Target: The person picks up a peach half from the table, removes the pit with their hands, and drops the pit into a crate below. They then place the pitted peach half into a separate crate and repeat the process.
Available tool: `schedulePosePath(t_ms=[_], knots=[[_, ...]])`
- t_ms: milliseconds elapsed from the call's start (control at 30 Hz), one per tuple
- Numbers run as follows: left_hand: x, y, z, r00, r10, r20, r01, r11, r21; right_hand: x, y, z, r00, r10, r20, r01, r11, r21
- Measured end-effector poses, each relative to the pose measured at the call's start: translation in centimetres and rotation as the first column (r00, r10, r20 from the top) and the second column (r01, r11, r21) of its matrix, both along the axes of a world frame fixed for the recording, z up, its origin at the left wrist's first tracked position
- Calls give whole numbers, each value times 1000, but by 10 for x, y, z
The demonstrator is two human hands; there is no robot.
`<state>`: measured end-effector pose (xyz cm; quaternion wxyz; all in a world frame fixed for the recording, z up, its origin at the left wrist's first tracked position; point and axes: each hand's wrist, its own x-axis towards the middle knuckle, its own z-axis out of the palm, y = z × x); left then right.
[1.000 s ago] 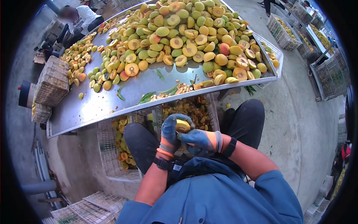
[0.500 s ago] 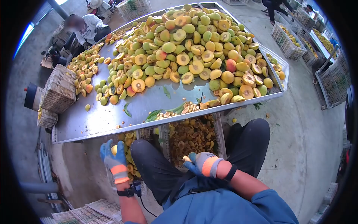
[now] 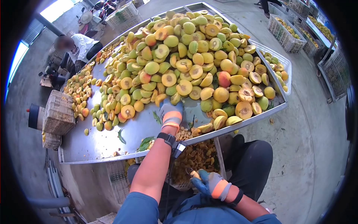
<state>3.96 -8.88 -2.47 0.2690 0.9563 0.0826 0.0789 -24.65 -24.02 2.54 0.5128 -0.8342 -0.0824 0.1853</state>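
Observation:
My left hand (image 3: 171, 112), in a grey and blue glove with an orange cuff, reaches over the metal table (image 3: 97, 143) to the near edge of a heap of cut yellow-green peaches (image 3: 164, 67). Its fingers are apart at a green peach half (image 3: 175, 98), partly hidden among the fruit. Low in front of my body, my right hand (image 3: 212, 184), gloved alike, is closed around a small tool with a light handle (image 3: 194, 174); its thin looped end is hard to make out. Below the table edge, a crate (image 3: 220, 156) holds brownish fruit pieces.
Loose pits (image 3: 182, 133) and green leaves (image 3: 145, 143) lie near the table's front rim. Stacked crates (image 3: 57, 112) stand at the left end. Across the table sits another person (image 3: 80, 48). More fruit crates (image 3: 287, 33) stand at the back right.
My left hand has moved from the lower left, where it held a yellow peach piece, up and right to the heap. That piece no longer shows in it. My right hand has shifted slightly down.

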Motion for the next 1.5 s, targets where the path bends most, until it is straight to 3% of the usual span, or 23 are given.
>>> schedulePosePath(t_ms=[33,67,133,200,267,333,400,467,600,733,800,833,867,933,967,1033,1167,1233,1267,1333,1367,1433,1500], knots=[[1,-2,-8,993,25,119,-24,1000,-11,3,-3,4,1000,-1,-9,2,1000,6],[2,-3,-15,993,25,114,-24,1000,-9,5,-4,6,1000,1,-20,-1,1000,13],[-2,-2,-3,995,35,90,0,931,-364,8,-4,4,1000,8,-15,-7,999,43],[-12,-3,7,995,81,58,-53,922,-384,13,-2,6,1000,14,0,-14,997,70],[-16,3,4,993,33,110,14,914,-406,16,-2,11,996,-82,37,72,971,226],[-29,5,10,997,70,35,-44,870,-491,25,-1,19,991,-132,23,123,966,228],[-72,14,21,967,-40,252,177,818,-548,37,3,25,957,-291,6,262,868,423],[-115,19,42,902,-128,412,286,892,-350,51,7,40,957,-272,-104,289,845,450],[-182,22,53,854,-122,505,353,850,-392,59,20,66,986,-165,38,146,943,299],[-230,36,64,861,-62,505,353,787,-506,36,34,57,985,-170,0,165,953,254],[-251,53,73,952,-264,158,243,332,-911,24,38,49,987,-136,86,123,982,144],[-260,55,77,961,-256,108,151,158,-976,20,40,49,988,-99,115,100,995,-4],[-263,59,82,977,-207,-52,-113,-294,-949,15,43,49,989,-100,106,101,995,-8],[-272,58,96,978,-141,-153,-208,-651,-730,10,48,51,987,7,160,27,978,-209],[-274,61,82,979,-140,-147,-203,-656,-727,9,50,46,979,33,199,15,972,-233],[-277,63,51,998,-69,4,-16,-291,-957,3,52,43,974,19,224,30,977,-211],[-282,59,69,973,-113,-203,-232,-465,-855,-13,53,41,980,-9,198,41,987,-156],[-284,55,66,990,-63,-127,-139,-256,-957,-15,54,42,981,-12,193,43,987,-156],[-285,53,65,990,-67,-127,-140,-258,-956,-17,54,43,983,-16,185,45,987,-154],[-288,47,61,994,-30,109,112,116,-987,-18,56,41,982,-26,187,58,984,-170],[-287,44,55,993,-33,109,112,113,-987,-18,57,39,981,-32,192,68,981,-184],[-285,37,49,993,116,2,10,-75,-997,-20,59,34,973,4,230,34,986,-162],[-287,34,58,989,142,-31,-8,-156,-988,-21,61,36,962,38,270,0,990,-139]])
